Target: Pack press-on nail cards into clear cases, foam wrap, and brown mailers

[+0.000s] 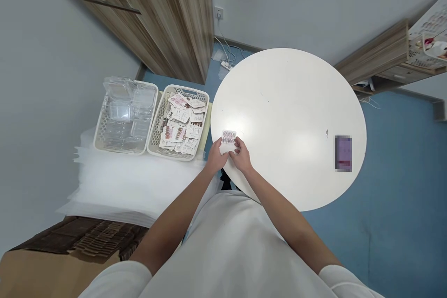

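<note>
A small pale card of press-on nails [229, 137], with two rows of pinkish, glossy nails, is held at the near left edge of the round white table [279, 98]. My left hand [216, 156] is closed on its left side. On the right side, my right hand [241, 156] grips it with fingers bent around the edge. The lower part of the card is blank white, and both thumbs lie near its bottom edge.
Left of the table, a white basket [153, 149] holds many nail cards [179, 114]. Beside it, another basket [99, 137] holds clear plastic boxes [120, 111]. White sheets [115, 181] lie below, near brown cardboard [63, 265]. A blurred purple object [344, 152] rests on the table's right.
</note>
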`<state>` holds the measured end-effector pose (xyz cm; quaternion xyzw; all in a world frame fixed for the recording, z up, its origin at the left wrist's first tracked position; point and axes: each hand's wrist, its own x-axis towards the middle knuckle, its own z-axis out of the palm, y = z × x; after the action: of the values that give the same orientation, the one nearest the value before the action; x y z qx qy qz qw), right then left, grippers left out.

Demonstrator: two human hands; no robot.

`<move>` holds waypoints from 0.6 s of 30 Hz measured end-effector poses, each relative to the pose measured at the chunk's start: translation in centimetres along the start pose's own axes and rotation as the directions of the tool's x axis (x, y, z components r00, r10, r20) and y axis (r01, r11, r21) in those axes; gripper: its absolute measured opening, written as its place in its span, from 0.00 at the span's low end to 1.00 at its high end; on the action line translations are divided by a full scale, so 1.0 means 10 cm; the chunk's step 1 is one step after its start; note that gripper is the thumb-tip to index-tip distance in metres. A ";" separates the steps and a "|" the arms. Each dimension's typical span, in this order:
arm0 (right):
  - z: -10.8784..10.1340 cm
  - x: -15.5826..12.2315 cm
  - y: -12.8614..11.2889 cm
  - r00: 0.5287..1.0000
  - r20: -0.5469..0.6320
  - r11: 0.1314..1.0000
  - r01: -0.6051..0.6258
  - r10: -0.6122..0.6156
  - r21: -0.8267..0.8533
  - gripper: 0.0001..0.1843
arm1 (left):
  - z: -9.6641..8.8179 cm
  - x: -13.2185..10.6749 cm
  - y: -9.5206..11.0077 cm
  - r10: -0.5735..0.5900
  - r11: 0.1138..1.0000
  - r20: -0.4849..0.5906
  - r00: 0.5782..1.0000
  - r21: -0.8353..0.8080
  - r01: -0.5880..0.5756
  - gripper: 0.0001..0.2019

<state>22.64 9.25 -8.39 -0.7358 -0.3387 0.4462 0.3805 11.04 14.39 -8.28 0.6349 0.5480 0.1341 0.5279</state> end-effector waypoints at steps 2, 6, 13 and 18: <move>0.00 0.00 0.01 1.000 0.003 1.000 0.002 -0.002 -0.004 0.37 | 0.01 -0.01 0.00 -0.002 1.000 -0.002 1.000 0.003 0.002 0.34; -0.02 0.00 0.00 1.000 0.014 1.000 0.001 -0.001 0.006 0.37 | 0.02 -0.03 0.00 0.007 1.000 -0.006 1.000 0.005 -0.007 0.34; -0.10 -0.05 0.00 1.000 0.019 0.999 -0.017 0.016 0.034 0.33 | 0.00 -0.05 0.00 0.003 1.000 -0.013 1.000 0.000 -0.003 0.34; -0.24 -0.20 0.01 0.998 0.050 0.998 -0.045 0.043 0.034 0.29 | -0.01 -0.19 0.04 -0.013 0.998 -0.067 0.998 0.066 0.017 0.32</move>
<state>24.16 6.92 -6.93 -0.7252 -0.3238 0.4782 0.3749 10.48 12.94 -7.18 0.6432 0.5742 0.1327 0.4888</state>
